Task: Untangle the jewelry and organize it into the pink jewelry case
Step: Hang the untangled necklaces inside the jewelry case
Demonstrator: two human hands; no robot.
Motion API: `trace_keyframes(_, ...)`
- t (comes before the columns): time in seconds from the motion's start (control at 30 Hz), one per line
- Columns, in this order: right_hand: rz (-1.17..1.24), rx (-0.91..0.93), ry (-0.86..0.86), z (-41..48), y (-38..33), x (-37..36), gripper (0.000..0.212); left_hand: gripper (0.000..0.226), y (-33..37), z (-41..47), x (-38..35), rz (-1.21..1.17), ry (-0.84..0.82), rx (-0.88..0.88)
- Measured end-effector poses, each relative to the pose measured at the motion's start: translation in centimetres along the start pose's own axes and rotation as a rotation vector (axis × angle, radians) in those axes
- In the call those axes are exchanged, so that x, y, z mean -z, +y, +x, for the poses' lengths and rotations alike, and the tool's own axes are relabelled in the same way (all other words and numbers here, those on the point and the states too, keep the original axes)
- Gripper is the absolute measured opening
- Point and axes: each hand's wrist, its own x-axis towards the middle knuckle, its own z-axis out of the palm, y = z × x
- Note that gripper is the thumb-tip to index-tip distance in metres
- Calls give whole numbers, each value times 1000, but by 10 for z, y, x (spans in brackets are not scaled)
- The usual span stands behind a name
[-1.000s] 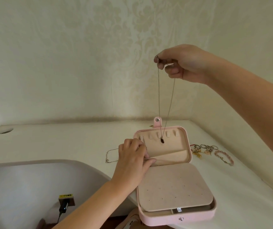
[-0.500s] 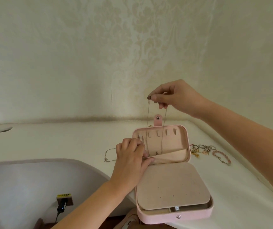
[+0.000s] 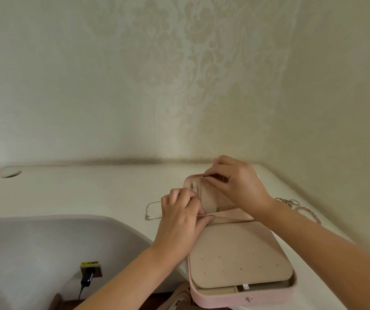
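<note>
Hanging a necklace in the lid is the step I am on, as I judge it. Farthest left, a loose chain lies on the table, just beside my left hand. That hand's thumb and fingers pinch the edge of the pocket in the lid of the pink jewelry case and pull it open. The case sits open at the table's near edge with its lid raised. The necklace hangs inside the lid, and its lower end seems to drop behind the pocket. My right hand pinches its top end at the row of hooks under the lid's rim. Further right lie a bunch of rings and a pink bead bracelet, not yet packed. Next, I think, the chain must be seated in one hook before I let go, since so fine a chain could slip out.
</note>
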Motion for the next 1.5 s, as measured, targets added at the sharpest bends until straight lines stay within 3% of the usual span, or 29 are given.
trace_keyframes(0.2, -143, 126, 92, -2, 8, -2, 13, 31, -1, -1, 1, -3, 28, -25)
trace_keyframes(0.43, -177, 217, 51, -6, 16, 3, 20, 30, -2, -2, -1, -3, 36, -29)
trace_keyframes(0.57, -139, 136, -110, -17, 9, 12, 23, 32, -3, -2, -1, -18, 36, -20)
trace_keyframes(0.7, -122, -25, -446, -37, 7, 19, 25, 25, -3, -3, -2, -139, 5, -4)
trace_keyframes(0.77, -108, -50, -489, -43, 8, 21, 31, 24, -3, -3, -1, -213, -37, 23)
trace_keyframes(0.87, -6, -98, -319, -42, 6, 30, 37, 24, -7, 2, 3, -280, -109, 48)
trace_keyframes(0.93, 79, -168, -152, -37, 6, 39, 24, 22, -16, 10, 9, -302, -148, 57)
trace_keyframes(1.07, 455, -429, 153, -23, 15, 50, 21, 20, -43, 35, 28, -321, -148, 120)
trace_keyframes(1.13, 493, -540, 206, -20, 23, 46, 25, 20, -65, 46, 40, -281, -104, 136)
trace_keyframes(1.23, 379, -586, 5, -25, 32, 23, 26, 21, -105, 54, 62, -219, -63, 114)
trace_keyframes(1.4, 96, -338, -478, -31, 12, -28, 28, 17, -162, 49, 96, -118, -163, 175)
trace_keyframes(1.5, 38, -255, -666, -31, 3, -49, 40, 32, -185, 41, 108, -92, -192, 215)
